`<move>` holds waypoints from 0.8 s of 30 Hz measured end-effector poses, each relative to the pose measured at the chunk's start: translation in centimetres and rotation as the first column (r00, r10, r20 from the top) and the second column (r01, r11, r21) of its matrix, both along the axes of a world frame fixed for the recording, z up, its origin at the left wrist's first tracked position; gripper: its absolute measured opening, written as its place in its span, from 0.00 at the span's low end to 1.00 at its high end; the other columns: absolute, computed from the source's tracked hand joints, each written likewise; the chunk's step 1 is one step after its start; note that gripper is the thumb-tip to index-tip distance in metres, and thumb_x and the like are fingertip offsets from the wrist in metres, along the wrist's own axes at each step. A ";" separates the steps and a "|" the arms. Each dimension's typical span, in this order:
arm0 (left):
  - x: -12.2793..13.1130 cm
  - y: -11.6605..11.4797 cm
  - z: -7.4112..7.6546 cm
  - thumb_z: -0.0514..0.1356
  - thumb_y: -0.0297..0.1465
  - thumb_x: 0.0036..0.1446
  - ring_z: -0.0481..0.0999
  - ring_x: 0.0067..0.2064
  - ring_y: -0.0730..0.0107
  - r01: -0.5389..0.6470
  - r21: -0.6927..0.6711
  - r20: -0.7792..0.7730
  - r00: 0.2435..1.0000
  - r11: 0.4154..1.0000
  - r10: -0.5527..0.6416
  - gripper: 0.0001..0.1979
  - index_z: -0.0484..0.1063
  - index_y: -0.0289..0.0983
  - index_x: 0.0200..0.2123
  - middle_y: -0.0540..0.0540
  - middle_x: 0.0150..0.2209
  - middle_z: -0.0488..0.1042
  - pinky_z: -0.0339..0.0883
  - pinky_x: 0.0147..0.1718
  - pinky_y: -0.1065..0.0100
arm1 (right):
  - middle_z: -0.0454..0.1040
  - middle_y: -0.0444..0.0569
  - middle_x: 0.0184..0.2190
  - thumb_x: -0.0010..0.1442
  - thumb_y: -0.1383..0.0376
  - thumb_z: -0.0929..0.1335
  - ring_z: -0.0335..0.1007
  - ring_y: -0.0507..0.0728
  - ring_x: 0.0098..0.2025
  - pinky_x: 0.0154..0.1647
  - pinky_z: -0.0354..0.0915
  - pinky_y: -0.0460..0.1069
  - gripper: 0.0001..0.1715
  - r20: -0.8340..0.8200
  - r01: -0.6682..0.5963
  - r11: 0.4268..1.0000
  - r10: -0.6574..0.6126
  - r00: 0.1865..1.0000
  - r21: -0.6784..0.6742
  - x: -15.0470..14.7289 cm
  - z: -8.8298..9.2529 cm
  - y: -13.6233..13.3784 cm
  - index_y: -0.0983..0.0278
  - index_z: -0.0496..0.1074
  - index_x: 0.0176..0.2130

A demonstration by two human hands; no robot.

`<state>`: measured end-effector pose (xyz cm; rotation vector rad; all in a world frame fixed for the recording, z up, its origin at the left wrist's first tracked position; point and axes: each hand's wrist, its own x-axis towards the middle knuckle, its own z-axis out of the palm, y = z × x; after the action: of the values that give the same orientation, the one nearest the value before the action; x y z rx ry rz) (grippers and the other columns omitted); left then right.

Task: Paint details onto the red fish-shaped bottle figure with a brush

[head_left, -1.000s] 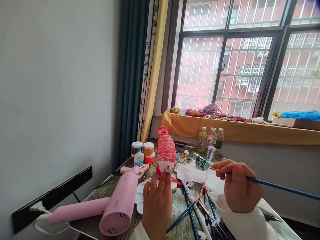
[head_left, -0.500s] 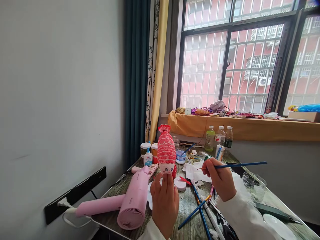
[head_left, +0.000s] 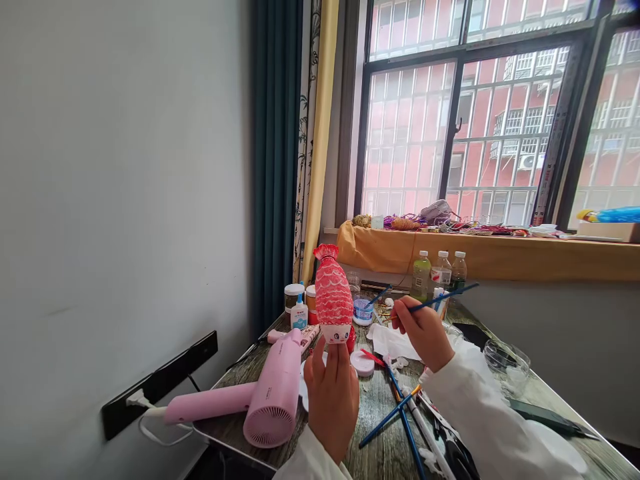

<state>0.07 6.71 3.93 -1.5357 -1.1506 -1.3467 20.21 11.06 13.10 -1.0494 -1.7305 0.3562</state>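
My left hand (head_left: 332, 393) is closed on the lower end of a red-and-white fish figure (head_left: 333, 293) and holds it up, tail on top. White scalloped scale lines cross its red body, and a white face with painted eyes sits just above my fingers. To the right, my right hand (head_left: 423, 331) pinches a thin blue paintbrush (head_left: 445, 297), its handle slanting up to the right. The brush tip points left toward the fish, apart from it. Behind the fish stands a tub of bluish-white liquid (head_left: 363, 312) with another brush leaning in it.
A pink hair dryer (head_left: 273, 393) lies at the left, near a glue bottle (head_left: 299, 313). Crossed blue brushes (head_left: 393, 417), scissors (head_left: 453, 447) and a white lid (head_left: 362, 363) lie in front. Crumpled tissue (head_left: 393, 341), a clear cup (head_left: 507, 363) and bottles (head_left: 421, 277) are to the right.
My right hand has moved left and up with the paintbrush, whose handle now tilts more steeply. The fish stays in my left hand, leaning slightly more. The view has shifted a little.
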 end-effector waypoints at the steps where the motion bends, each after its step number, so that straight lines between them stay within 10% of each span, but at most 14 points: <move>1: 0.0 0.0 0.0 0.58 0.19 0.65 0.82 0.56 0.42 -0.004 -0.004 0.004 1.000 1.000 0.004 0.21 0.73 0.29 0.60 0.29 0.53 0.85 0.70 0.51 0.47 | 0.79 0.49 0.50 0.72 0.53 0.71 0.80 0.56 0.45 0.45 0.79 0.55 0.19 -0.002 0.003 0.999 -0.003 1.000 -0.041 -0.4 0.7 0.6 0.63 0.75 0.55; 8: -0.3 0.4 -0.3 0.56 0.20 0.67 0.83 0.55 0.40 -0.012 -0.001 -0.006 1.000 1.000 0.012 0.33 0.56 0.27 0.73 0.28 0.53 0.85 0.72 0.51 0.45 | 0.77 0.52 0.58 0.72 0.54 0.72 0.79 0.60 0.53 0.53 0.78 0.60 0.22 0.040 0.027 0.961 -0.017 0.999 -0.275 -4.3 3.6 5.3 0.62 0.73 0.59; 24: -1.0 0.5 -0.5 0.56 0.21 0.68 0.83 0.54 0.37 -0.016 -0.028 -0.007 1.000 0.999 0.016 0.45 0.35 0.33 0.80 0.31 0.50 0.86 0.75 0.47 0.43 | 0.76 0.53 0.59 0.72 0.55 0.72 0.78 0.60 0.55 0.55 0.77 0.61 0.21 0.342 0.120 0.938 -0.001 0.940 -0.326 -7.5 -0.5 7.5 0.61 0.74 0.59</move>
<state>-0.92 7.20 3.43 -1.5460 -1.1800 -1.3192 12.72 18.60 12.64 -1.4852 -1.9783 0.4721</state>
